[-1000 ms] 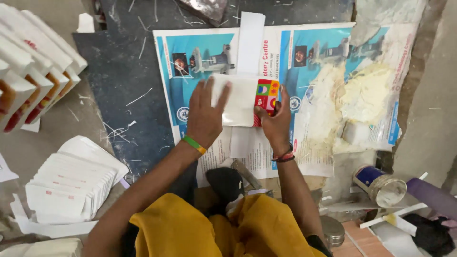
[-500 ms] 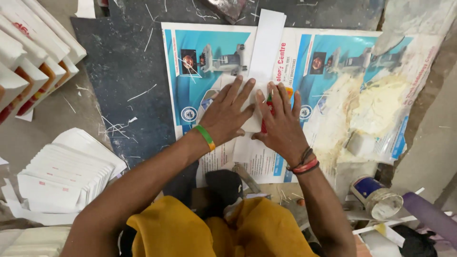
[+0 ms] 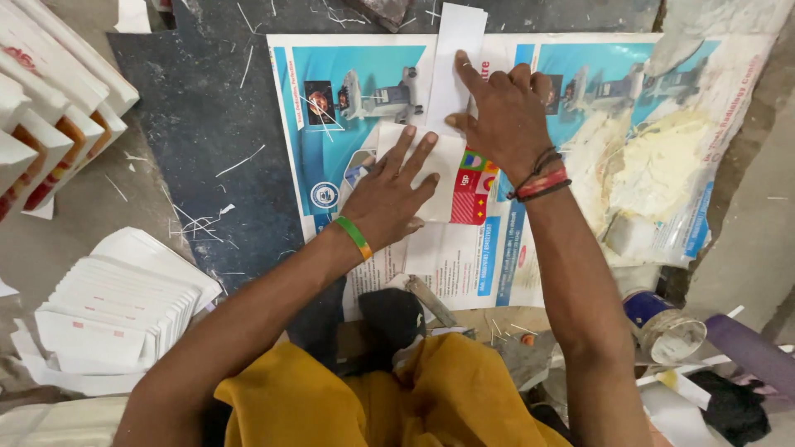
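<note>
Paper strip (image 3: 458,50) cut off (top edge)

Dark slab (image 3: 207,149) lies open; card stack (image 3: 116,306) and tin (image 3: 662,327) crowd the near edges.

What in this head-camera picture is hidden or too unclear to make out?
- White card, head view: much of its middle lies under the left hand.
- White paper strip: its lower part is covered by the right hand, its top is cut by the frame edge.
- Open tin: contents too small to tell.
- Stacked boxes: cut off by the left edge.
</note>
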